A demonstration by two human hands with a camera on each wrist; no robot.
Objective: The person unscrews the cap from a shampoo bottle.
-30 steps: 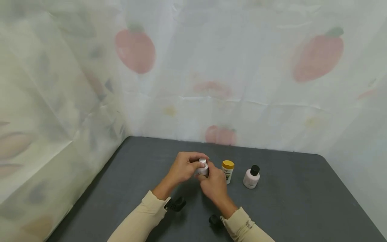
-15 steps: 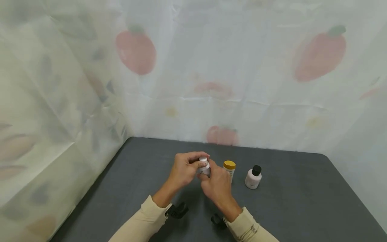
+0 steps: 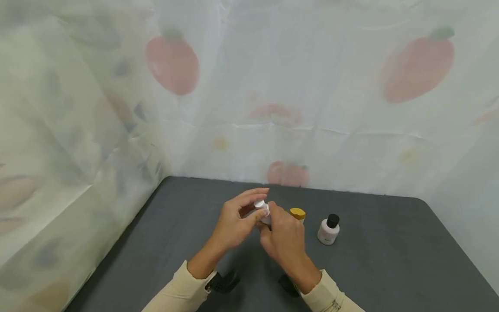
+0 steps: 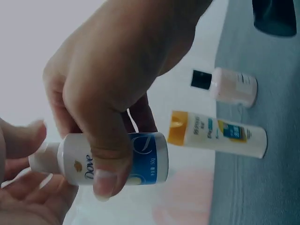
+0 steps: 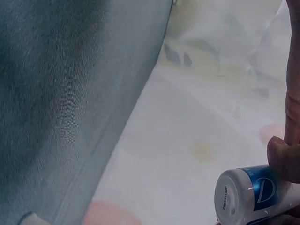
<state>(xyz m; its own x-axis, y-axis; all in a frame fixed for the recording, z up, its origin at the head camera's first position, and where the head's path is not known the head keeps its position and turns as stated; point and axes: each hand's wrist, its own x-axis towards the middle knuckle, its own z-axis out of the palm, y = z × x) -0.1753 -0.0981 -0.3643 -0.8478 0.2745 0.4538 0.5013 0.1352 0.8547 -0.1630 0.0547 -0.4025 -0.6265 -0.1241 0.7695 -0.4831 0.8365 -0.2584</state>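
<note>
Between my hands, above the table, is a small white Dove bottle [image 4: 150, 157] with a blue label and a white cap [image 3: 259, 203]. My right hand [image 3: 286, 236] grips the body, its thumb laid across the label in the left wrist view. My left hand [image 3: 234, 221] is at the cap end. Its thumb lies by the neck, while its upper fingers stretch out past the cap with a gap between. Partly hidden behind the right hand is a white bottle with a yellow cap [image 3: 298, 213]. In the right wrist view the Dove bottle's base [image 5: 228, 199] shows.
A pale pink bottle with a black cap [image 3: 327, 234] stands on the dark grey table [image 3: 374, 260], right of the yellow-capped one. Pale fruit-printed sheeting [image 3: 331, 86] hangs behind and at the left. Black wrist devices [image 3: 226, 281] sit at both cuffs.
My left fingers have spread and lifted from the cap, which they held closely before. The bottle tilts a little more to the left. My right hand keeps its grip and covers more of the yellow-capped bottle.
</note>
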